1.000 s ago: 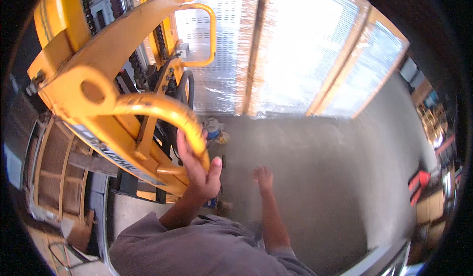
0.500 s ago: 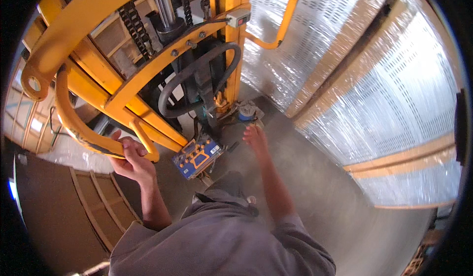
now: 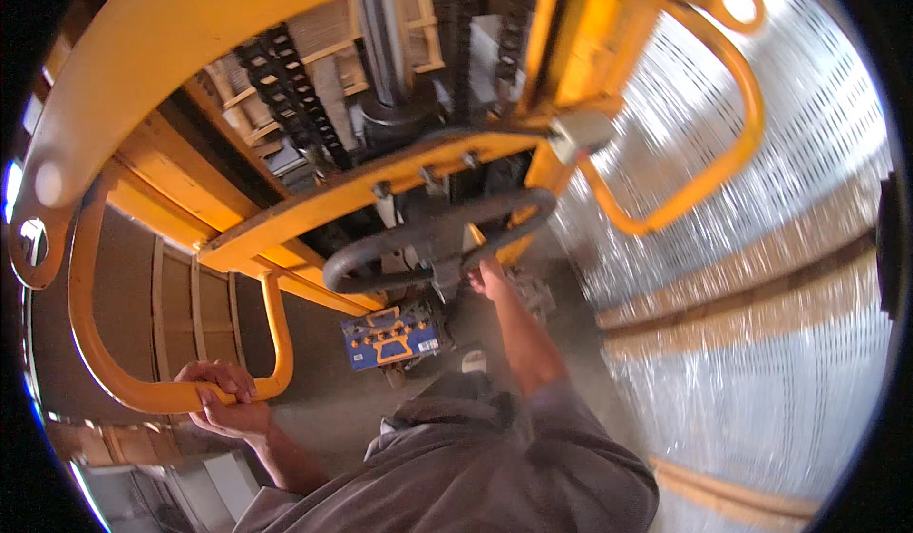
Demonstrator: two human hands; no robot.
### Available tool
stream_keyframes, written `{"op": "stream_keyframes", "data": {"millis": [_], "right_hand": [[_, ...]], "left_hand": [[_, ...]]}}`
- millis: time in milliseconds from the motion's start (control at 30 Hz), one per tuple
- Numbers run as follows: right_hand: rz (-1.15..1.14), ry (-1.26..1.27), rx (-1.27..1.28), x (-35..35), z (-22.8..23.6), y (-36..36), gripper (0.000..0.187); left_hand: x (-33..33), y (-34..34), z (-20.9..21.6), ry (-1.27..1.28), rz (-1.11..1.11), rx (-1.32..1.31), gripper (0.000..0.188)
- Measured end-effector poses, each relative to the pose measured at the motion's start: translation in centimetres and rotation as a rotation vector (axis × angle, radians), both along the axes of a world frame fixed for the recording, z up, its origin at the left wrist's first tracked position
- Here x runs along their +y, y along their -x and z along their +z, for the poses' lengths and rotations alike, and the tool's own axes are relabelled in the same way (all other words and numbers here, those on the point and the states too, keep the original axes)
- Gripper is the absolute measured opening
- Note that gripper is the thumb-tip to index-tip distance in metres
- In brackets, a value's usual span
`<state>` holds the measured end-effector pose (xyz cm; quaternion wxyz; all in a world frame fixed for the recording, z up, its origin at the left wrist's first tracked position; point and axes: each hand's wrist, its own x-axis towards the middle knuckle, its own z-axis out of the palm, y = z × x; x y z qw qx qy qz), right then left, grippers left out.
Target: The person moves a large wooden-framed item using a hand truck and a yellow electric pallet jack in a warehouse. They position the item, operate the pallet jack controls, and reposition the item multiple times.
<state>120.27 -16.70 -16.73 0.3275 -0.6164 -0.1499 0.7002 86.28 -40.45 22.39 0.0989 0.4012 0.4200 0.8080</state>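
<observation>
On the left of the yellow lift point(image 3: 342, 205), the left hand point(image 3: 233, 419) clasped the side handle point(image 3: 143, 395), best held firmly; whether the right hand point(image 3: 489, 278), beside the black handle point(image 3: 340, 271), gripped it could not be told.

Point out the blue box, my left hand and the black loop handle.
Blue box point(image 3: 392, 339), head view, on its top face.
Left hand point(image 3: 234, 413), head view, on its middle.
Black loop handle point(image 3: 378, 242), head view, on upper tube.
</observation>
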Motion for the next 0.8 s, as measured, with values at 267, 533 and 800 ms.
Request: {"op": "stream_keyframes", "data": {"millis": [267, 533, 800], "right_hand": [[0.297, -0.081, -0.004, 2.3, -6.0, -1.1, 0.031], [0.225, -0.253, -0.147, 1.9, -6.7, 1.1, 0.027], [0.170, -0.293, -0.183, 1.2, -6.2, 1.6, 0.026]], "left_hand": [[-0.2, -0.1, -0.3, -0.039, 0.024, 0.012, 0.035], [0.2, -0.8, 0.0, -0.067, 0.104, 0.013, 0.034], [-0.4, 0.3, -0.7, -0.037, 0.091, 0.047, 0.028]]}}
